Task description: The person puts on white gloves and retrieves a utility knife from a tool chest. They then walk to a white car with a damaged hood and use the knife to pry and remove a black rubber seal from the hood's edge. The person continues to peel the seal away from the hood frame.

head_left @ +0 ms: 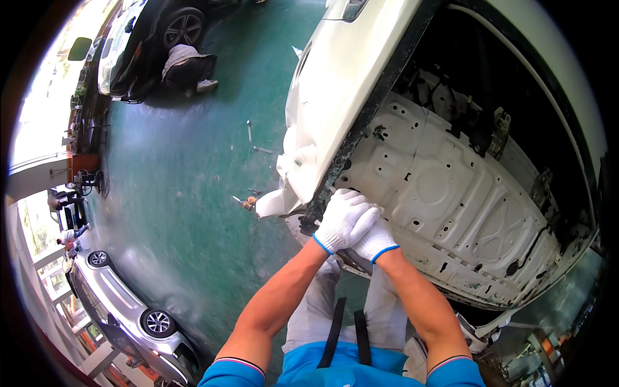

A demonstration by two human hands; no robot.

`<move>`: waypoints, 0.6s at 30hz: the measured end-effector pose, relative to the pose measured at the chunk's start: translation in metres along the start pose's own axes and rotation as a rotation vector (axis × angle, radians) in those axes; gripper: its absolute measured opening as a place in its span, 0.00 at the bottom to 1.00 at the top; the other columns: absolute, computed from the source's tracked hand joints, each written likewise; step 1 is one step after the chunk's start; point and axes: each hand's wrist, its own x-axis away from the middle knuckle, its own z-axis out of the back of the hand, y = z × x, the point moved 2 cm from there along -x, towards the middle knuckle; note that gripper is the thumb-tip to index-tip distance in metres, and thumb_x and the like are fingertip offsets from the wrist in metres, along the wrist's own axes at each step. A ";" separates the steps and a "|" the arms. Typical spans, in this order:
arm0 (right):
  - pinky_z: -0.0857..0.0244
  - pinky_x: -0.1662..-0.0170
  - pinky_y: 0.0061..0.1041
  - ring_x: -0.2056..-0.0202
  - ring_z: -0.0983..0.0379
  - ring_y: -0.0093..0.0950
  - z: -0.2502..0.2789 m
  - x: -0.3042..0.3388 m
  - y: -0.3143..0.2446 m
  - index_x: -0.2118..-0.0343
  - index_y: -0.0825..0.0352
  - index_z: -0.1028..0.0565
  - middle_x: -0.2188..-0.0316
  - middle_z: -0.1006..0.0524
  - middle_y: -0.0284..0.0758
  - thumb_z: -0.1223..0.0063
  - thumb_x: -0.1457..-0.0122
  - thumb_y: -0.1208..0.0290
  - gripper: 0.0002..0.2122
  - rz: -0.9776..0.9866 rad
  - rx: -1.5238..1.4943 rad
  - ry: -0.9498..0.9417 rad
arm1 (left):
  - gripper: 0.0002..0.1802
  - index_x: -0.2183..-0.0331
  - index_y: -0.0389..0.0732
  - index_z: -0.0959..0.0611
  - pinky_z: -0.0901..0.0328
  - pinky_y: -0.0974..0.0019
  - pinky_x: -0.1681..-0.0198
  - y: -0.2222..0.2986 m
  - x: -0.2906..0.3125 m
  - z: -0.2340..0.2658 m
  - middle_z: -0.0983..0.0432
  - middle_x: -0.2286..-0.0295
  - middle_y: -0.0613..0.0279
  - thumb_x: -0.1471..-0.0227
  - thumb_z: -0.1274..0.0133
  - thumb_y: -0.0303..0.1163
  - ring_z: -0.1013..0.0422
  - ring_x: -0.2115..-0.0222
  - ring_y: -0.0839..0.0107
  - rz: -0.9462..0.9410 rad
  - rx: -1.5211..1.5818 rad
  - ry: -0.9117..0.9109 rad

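My left hand, in a white knit glove with a blue cuff, is closed at the near left corner of a stripped white car body. Against it presses my right hand, gloved alike, its fingers mostly hidden behind the left. A small piece of something pale shows above the left glove and another below it; what the hands grip is covered by them. Beside the gloves runs the scuffed dark edge of the car's rear opening. A bent, torn white body panel sticks out left of my hands.
Long metal tools lie on the green floor. A person bends low beside a dark car at the far left. A silver car stands at the lower left. Loose parts lie at the lower right.
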 end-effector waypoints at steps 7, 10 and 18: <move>0.25 0.57 0.45 0.60 0.19 0.49 -0.003 0.003 0.020 0.57 0.66 0.22 0.63 0.17 0.48 0.48 0.40 0.61 0.15 0.024 -0.203 0.087 | 0.16 0.56 0.39 0.14 0.33 0.53 0.49 0.029 -0.017 0.034 0.18 0.63 0.54 0.47 0.43 0.31 0.23 0.59 0.55 0.099 0.102 0.225; 0.26 0.59 0.52 0.63 0.19 0.52 0.048 0.007 -0.003 0.56 0.68 0.24 0.68 0.18 0.54 0.48 0.42 0.63 0.15 -0.319 -0.311 -0.088 | 0.16 0.56 0.38 0.15 0.30 0.56 0.52 0.026 -0.012 0.053 0.18 0.61 0.52 0.49 0.39 0.24 0.23 0.59 0.55 0.316 0.048 0.397; 0.26 0.64 0.52 0.69 0.19 0.52 0.048 0.015 -0.014 0.59 0.70 0.28 0.73 0.19 0.51 0.45 0.45 0.67 0.14 -0.299 -0.352 0.069 | 0.33 0.56 0.39 0.23 0.29 0.54 0.59 -0.012 -0.054 0.053 0.27 0.63 0.52 0.61 0.25 0.40 0.25 0.63 0.52 0.571 -0.422 0.306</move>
